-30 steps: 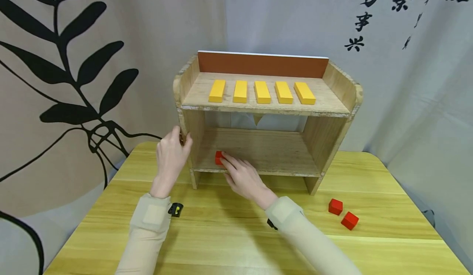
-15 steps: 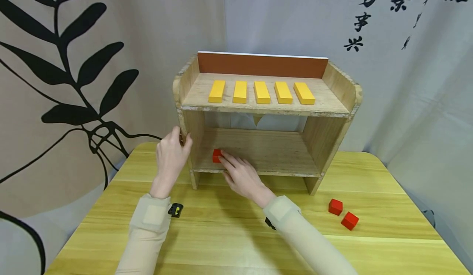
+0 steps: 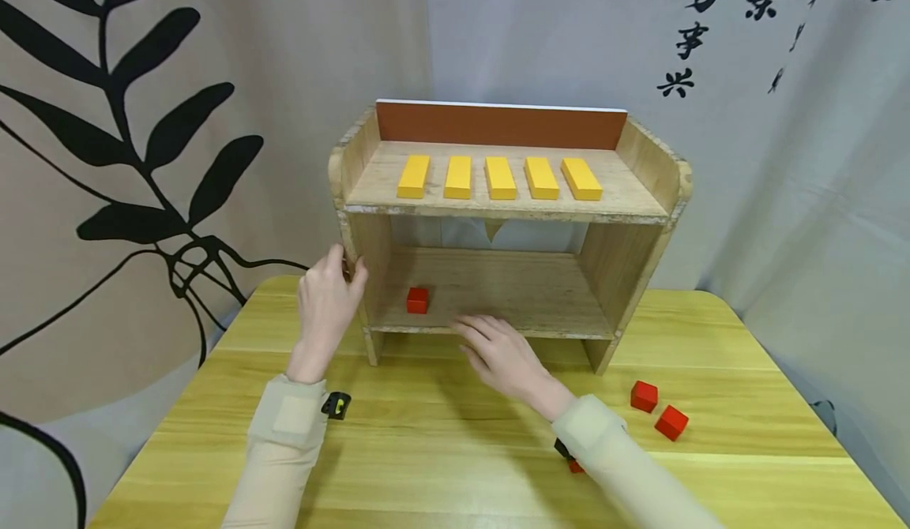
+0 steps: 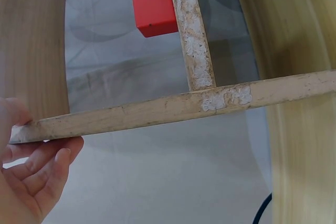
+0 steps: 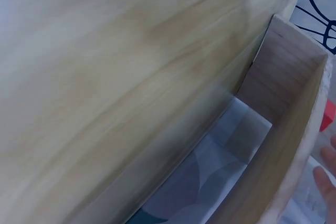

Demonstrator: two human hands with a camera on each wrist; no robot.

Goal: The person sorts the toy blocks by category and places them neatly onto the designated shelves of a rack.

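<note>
A red cube (image 3: 417,301) sits on the lower board (image 3: 519,276) of a small wooden shelf, toward its left end. My left hand (image 3: 323,300) grips the edge of the shelf's left side panel; in the left wrist view the thumb and fingers (image 4: 58,179) lie on opposite sides of that panel (image 4: 131,118). Just in front of the lower board's edge is my right hand (image 3: 508,359), fingers loosely extended, holding nothing and apart from the cube. At the right edge of the right wrist view, part of the red cube (image 5: 328,115) shows near the fingertips.
Several yellow blocks (image 3: 501,178) stand in a row on the shelf's top board. Two red cubes (image 3: 644,396) lie on the table (image 3: 746,403) to the right. Another red piece (image 3: 577,467) peeks out beside my right forearm. A curtain (image 3: 782,197) hangs behind.
My right hand has let go of the red cube and drawn back to the right. Before that, the cube moved slightly left and back. My left hand keeps its place.
</note>
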